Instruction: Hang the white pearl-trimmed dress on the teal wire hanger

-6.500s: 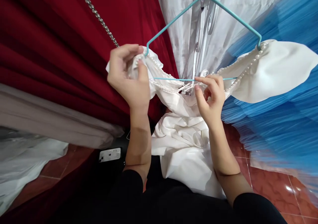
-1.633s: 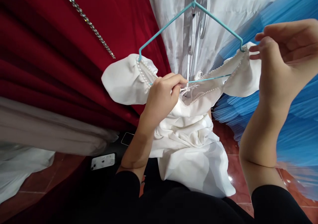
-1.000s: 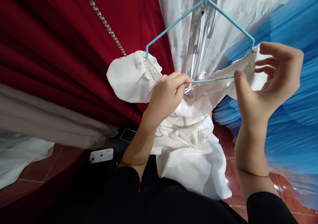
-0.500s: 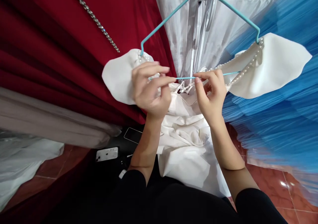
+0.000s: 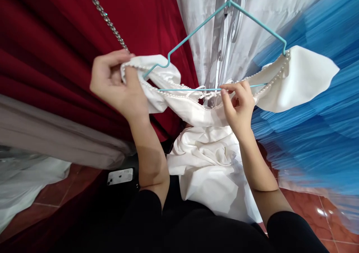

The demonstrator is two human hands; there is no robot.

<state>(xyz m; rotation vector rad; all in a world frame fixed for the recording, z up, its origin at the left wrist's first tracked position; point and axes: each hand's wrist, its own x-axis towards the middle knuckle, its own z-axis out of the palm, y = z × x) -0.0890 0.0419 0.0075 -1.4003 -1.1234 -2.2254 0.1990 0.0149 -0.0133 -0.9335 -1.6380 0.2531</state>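
Note:
A white dress (image 5: 193, 111) with pearl-beaded edges hangs on a thin teal hanger (image 5: 256, 18). My left hand (image 5: 119, 83) pinches the beaded shoulder piece at the left and holds it out past the hanger's left end. That end of the hanger shows bare beside the cloth. With thumb and fingertips, my right hand (image 5: 238, 101) grips the hanger's bottom bar near its middle. The right shoulder piece (image 5: 305, 79) rests over the hanger's right end. Below, the white skirt (image 5: 207, 163) lies bunched in front of my body.
Dark red cloth (image 5: 146, 17) with a beaded silver strip (image 5: 105, 17) hangs at the left. Blue tulle (image 5: 308, 141) fills the right side, and white fabric (image 5: 195, 25) hangs behind. A white phone (image 5: 120, 176) lies on a black surface at lower left. The floor (image 5: 305, 206) is red tile.
My left hand has moved left from the hanger's bar and taken hold of the left shoulder piece, pulling it outward. My right hand stays on the bar. The hanger's top has lowered slightly.

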